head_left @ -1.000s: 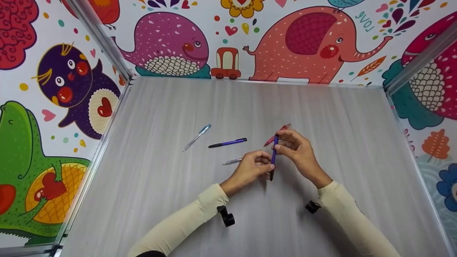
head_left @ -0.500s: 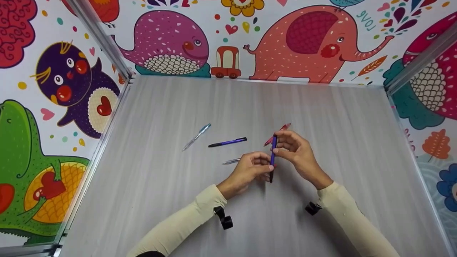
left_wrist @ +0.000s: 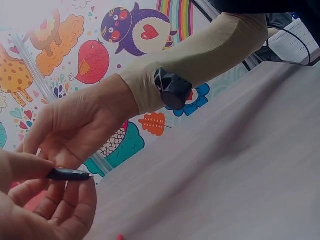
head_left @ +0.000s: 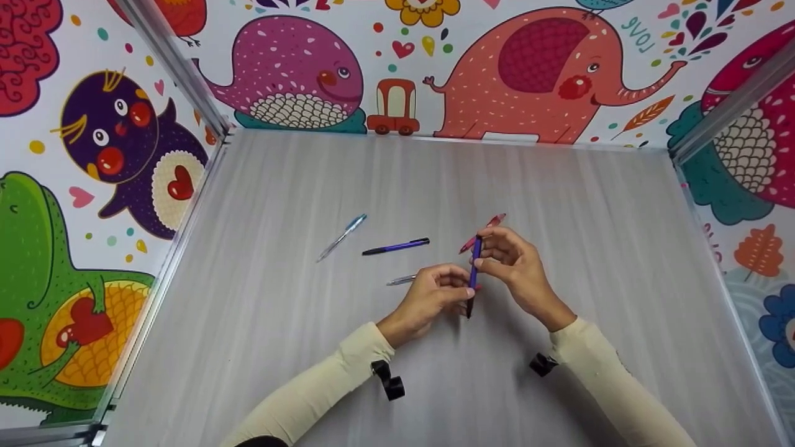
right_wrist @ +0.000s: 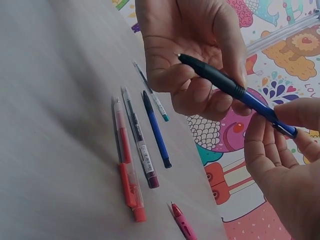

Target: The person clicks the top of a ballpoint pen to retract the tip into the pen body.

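Both hands hold a blue ballpoint pen [right_wrist: 260,108] with a black grip and its point out. In the head view it slants over the table, its black tip toward the person. My left hand [head_left: 425,304] pinches it near the black grip between thumb and fingers. Farther up, my right hand [head_left: 515,267] pinches the blue barrel and its clip end. In the right wrist view, the left hand [right_wrist: 195,55] is above and the right hand [right_wrist: 280,170] at the lower right. A pink pen [head_left: 494,221] lies just beyond the right hand, partly covered by it.
On the table lie a second blue pen [head_left: 395,247], a clear pen with a teal end [head_left: 341,238], and a clear-barrelled pen [head_left: 400,280] partly behind the left hand. A red gel pen [right_wrist: 127,165] is mostly hidden by that hand in the head view. Patterned walls [head_left: 298,74] enclose the table.
The held pen and the hands have shifted very slightly left and toward the person. Both hands keep their pinch on the pen, and the pens on the table lie as before.
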Tool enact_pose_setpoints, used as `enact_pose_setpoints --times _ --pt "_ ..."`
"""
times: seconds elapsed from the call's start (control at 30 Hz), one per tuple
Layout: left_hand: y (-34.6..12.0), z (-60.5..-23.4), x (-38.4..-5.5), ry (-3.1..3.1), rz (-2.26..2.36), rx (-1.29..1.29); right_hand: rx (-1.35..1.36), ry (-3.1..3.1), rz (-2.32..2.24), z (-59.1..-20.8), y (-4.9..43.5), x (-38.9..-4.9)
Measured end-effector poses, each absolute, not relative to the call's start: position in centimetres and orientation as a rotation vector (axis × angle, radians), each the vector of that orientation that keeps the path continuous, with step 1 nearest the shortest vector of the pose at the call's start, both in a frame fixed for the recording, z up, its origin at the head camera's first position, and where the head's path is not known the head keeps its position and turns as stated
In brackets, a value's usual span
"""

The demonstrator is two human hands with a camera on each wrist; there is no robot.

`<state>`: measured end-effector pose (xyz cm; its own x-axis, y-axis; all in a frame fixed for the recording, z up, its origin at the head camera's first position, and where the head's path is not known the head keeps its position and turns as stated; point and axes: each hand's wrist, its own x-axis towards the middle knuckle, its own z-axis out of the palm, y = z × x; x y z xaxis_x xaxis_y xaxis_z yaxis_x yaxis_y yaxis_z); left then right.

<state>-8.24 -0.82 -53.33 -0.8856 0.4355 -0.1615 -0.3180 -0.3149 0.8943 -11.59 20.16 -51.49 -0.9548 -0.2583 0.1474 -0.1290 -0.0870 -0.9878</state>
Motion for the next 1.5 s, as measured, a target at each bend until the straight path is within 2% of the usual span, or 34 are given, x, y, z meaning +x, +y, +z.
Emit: enact_pose_setpoints --times 0.6,1.13,1.5 --pt "-0.7 -53.5 -8.6 1.603 2.136 0.177 -0.483 2.182 -2.181 -52.1 20.9 -11.3" --pt "-1.1 -53.8 -9.9 2.178 1.728 0.478 -0.413 2.182 -2.272 -53.3 22.1 -10.5" --pt "-1.8 -54.2 -10.2 2.393 1.565 0.581 -0.434 2.286 -2.193 -54.5 23.3 -9.9"
